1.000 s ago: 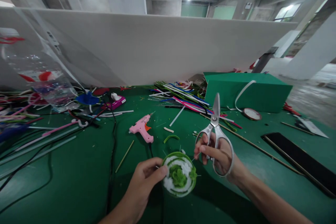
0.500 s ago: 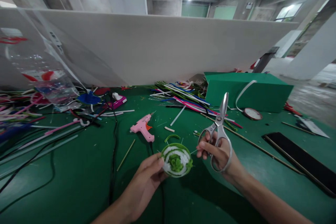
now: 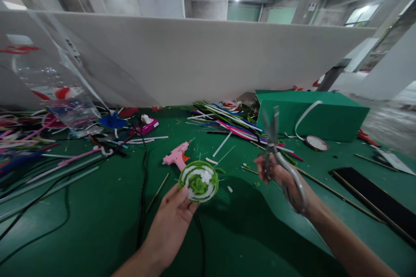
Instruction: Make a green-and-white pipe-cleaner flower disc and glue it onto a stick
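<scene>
Pipe-cleaner disc (image 3: 199,181), coiled green and white, sat finished-looking in my left hand (image 3: 172,220) while my right hand (image 3: 286,179) gripped scissors (image 3: 276,151), trimming seemingly left.

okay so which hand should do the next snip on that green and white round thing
Right. The right hand grips the scissors, blades up, beside the green and white disc, which the left hand holds up from below.

Motion blur smears the scissors (image 3: 276,147) in the right hand (image 3: 279,177); the blade gap is unreadable.
</scene>
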Demonstrator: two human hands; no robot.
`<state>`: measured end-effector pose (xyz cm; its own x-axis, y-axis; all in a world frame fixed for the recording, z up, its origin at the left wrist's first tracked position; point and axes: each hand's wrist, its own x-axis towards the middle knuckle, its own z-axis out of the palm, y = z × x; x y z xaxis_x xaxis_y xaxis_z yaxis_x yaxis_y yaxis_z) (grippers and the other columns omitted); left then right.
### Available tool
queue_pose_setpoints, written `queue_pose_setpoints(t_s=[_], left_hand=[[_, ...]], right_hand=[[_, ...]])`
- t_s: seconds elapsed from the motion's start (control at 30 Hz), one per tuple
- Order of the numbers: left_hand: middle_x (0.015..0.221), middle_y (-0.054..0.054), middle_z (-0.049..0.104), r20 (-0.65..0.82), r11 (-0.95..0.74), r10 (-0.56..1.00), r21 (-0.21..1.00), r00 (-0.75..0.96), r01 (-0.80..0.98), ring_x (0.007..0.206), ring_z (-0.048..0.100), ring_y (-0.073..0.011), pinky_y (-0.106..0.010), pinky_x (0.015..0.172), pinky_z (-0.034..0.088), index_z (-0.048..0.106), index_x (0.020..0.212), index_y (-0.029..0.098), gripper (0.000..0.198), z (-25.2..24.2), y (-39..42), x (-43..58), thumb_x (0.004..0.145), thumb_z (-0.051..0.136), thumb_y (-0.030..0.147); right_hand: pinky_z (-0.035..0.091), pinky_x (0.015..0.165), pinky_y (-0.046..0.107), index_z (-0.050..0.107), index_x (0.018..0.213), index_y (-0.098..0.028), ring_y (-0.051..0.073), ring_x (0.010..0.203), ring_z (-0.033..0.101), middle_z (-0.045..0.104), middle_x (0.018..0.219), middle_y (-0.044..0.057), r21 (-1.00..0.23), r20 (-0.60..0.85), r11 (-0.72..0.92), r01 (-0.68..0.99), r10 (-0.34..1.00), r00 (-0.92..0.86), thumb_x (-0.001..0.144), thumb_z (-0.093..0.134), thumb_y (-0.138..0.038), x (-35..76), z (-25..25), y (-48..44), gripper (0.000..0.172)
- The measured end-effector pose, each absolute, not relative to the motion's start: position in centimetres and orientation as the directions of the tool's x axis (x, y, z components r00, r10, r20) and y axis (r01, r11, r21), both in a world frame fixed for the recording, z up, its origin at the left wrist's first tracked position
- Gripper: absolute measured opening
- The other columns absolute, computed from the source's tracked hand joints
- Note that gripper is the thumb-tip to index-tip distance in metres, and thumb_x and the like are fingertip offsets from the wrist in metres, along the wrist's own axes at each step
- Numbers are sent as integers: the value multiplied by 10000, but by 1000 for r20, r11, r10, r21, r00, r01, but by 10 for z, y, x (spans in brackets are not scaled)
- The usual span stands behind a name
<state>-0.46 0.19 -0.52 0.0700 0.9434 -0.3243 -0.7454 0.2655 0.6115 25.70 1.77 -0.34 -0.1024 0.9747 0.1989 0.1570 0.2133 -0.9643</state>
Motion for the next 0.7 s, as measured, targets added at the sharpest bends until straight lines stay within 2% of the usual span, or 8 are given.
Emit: queue_pose_setpoints(t_s=[0.1,0.17,0.4,0.53,0.7], left_hand=[[854,-62,734,-348,231,937,574,21,-785,835,671,-200,-300,739,562,713,788,161,128,-3,4,-6,702,669,76],[857,-67,732,-372,225,928,572,-5,-789,832,674,-203,-304,730,564,703,733,154,104,-2,5,-6,707,655,66],[815,-76,732,-391,207,919,568,-40,-797,791,681,-199,-301,708,570,691,689,140,112,2,7,-6,709,635,45],[837,-68,736,-349,212,937,574,-2,-791,808,678,-196,-294,724,567,708,715,153,116,0,6,-7,709,650,53],[881,-54,736,-260,244,959,569,110,-785,826,672,-172,-271,762,551,717,854,186,164,-9,5,-7,742,656,83]], right_hand=[[335,485,253,609,903,-146,135,547,416,494,653,13,-921,-11,80,382,973,-229,765,505,-598,258,-2,14,484],[332,480,247,608,913,-134,133,546,412,486,647,14,-908,-89,44,416,952,-293,767,483,-624,255,-1,11,527],[423,681,325,568,1072,-184,214,780,502,547,887,73,-912,-7,154,381,921,-390,791,363,-681,263,0,10,606],[449,724,372,536,1152,-181,266,878,537,566,1020,115,-916,-123,55,397,905,-408,763,427,-681,259,2,5,643],[458,769,391,538,1134,-177,293,937,553,580,1053,135,-928,-187,-3,373,869,-459,730,465,-694,245,4,-3,660]])
